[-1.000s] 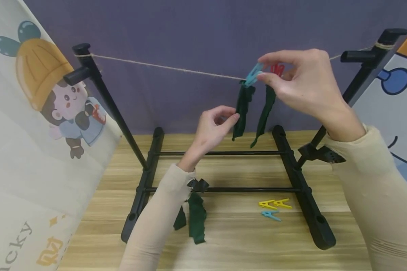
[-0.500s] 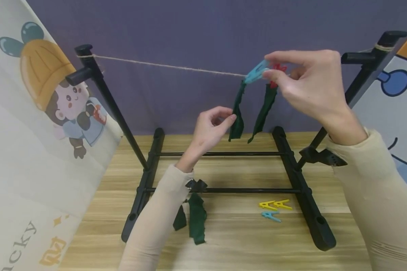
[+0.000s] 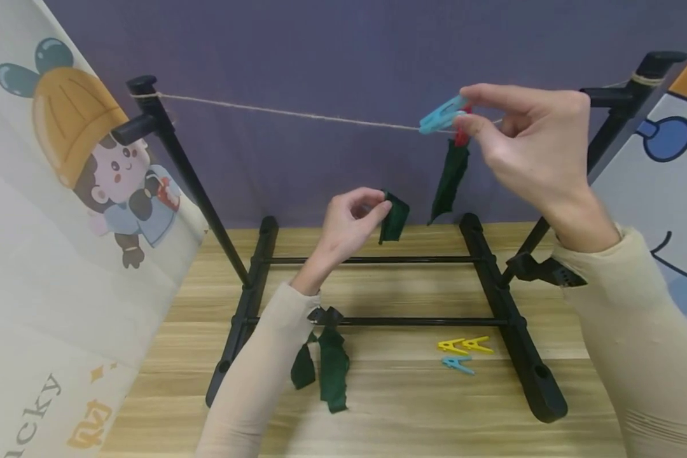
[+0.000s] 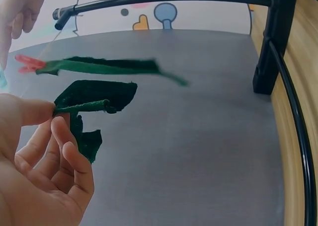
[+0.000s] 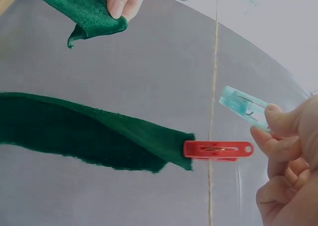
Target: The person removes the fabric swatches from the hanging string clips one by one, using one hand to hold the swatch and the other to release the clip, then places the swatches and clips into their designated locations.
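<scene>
My left hand (image 3: 350,222) pinches a dark green cloth strip (image 3: 395,217) between thumb and fingers, below the string line (image 3: 298,114). In the left wrist view the strip (image 4: 97,94) folds over and droops from the fingertips. A light blue clothespin (image 3: 442,114) is pinched in my right hand (image 3: 535,137), close to the string. The right wrist view shows this clothespin (image 5: 244,107) beside the string, apart from the cloth. Just along the string, a red clothespin (image 5: 217,149) clips a second green strip (image 3: 450,177), which hangs down.
Black rack posts (image 3: 189,181) hold the string at both ends, and thin crossbars (image 3: 412,322) join the rack's feet. Two yellow clothespins (image 3: 452,346) and a blue clothespin (image 3: 458,364) lie on the wooden tabletop (image 3: 401,394). More green cloth (image 3: 333,372) lies by my left forearm.
The cloth strip in my left hand has come off the string and dropped lower, folding over. My right hand has moved right and slightly up with the blue clothespin, away from that strip.
</scene>
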### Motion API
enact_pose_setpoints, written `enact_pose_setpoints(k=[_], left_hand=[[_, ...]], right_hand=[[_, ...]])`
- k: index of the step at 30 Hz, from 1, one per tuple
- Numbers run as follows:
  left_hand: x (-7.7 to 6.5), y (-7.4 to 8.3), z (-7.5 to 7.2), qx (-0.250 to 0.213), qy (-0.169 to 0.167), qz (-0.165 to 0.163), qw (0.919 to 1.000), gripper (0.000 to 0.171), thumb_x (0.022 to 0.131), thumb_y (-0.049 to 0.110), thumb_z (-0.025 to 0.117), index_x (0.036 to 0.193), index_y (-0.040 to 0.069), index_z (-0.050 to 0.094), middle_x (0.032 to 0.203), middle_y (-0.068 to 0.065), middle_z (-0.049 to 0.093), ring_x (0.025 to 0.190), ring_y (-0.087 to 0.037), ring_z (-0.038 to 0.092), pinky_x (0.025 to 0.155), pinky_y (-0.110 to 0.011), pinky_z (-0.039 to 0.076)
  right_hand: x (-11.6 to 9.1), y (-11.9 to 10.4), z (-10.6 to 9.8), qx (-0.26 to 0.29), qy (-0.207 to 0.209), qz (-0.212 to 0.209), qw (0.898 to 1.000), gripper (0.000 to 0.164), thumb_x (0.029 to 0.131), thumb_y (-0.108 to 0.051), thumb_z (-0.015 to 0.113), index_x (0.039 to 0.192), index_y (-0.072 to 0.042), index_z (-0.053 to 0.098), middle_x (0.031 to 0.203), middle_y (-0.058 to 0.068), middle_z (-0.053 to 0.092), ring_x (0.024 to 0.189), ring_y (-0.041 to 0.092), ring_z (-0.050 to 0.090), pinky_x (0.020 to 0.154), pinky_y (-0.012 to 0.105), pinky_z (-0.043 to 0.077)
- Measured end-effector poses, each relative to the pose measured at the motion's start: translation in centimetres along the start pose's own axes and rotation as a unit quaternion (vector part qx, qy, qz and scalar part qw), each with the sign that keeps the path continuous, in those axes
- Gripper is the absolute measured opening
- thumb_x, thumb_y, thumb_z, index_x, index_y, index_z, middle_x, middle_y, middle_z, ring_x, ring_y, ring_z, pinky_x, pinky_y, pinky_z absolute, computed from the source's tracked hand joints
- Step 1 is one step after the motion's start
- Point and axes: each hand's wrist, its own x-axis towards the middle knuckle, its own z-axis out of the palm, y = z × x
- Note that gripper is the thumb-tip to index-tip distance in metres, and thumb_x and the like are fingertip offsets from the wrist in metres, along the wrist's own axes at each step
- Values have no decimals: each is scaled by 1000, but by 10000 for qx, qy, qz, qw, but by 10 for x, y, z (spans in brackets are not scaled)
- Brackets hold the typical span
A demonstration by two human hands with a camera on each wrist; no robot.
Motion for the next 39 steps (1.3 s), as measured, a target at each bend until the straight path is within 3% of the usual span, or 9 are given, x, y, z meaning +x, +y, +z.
enact_pose_setpoints(k=[7,13,19,25,33,39], left_hand=[[-3,-4,-2,64,-49,-125,9999,25,104,22,69,124,8,76,115,-9,78,86,-20,71,75,-31,56],[-7,-6,-4,103,-108,-212,9997,25,104,22,69,123,7,77,117,-10,78,89,-31,73,70,-30,55],[-9,-10,-5,260,-148,-264,9992,26,103,24,72,122,8,79,118,-8,81,92,-19,74,82,-32,59],[-11,-13,-6,261,-138,-244,9993,21,101,24,75,115,10,81,112,-7,82,94,-18,73,88,-35,59],[-16,-15,-7,249,-181,-146,9994,19,101,24,75,113,10,81,112,-7,80,88,-28,72,77,-32,57],[-17,-17,-8,299,-155,-217,9992,19,101,23,74,113,9,80,111,-7,80,81,-17,69,71,-29,55]], right_hand=[[-6,7,0,-257,-186,130,9994,25,94,-14,82,119,-10,83,55,-22,49,39,1,27,44,21,17],[-14,13,3,-274,-288,209,9990,27,94,-13,83,121,-8,82,50,-21,45,38,0,26,43,20,17],[-22,16,4,-351,-458,312,9978,29,93,-13,84,122,-8,81,45,-13,39,37,1,25,43,18,16],[-28,20,7,-355,-554,298,9974,31,92,-10,84,123,-8,81,44,-10,36,36,2,23,43,18,14],[-39,27,8,-332,-778,460,9954,34,91,-10,85,125,-10,80,44,-5,35,37,3,20,42,21,14],[-46,32,8,-301,-966,610,9930,34,91,-13,85,125,-12,80,44,-4,34,38,3,19,41,23,14]])
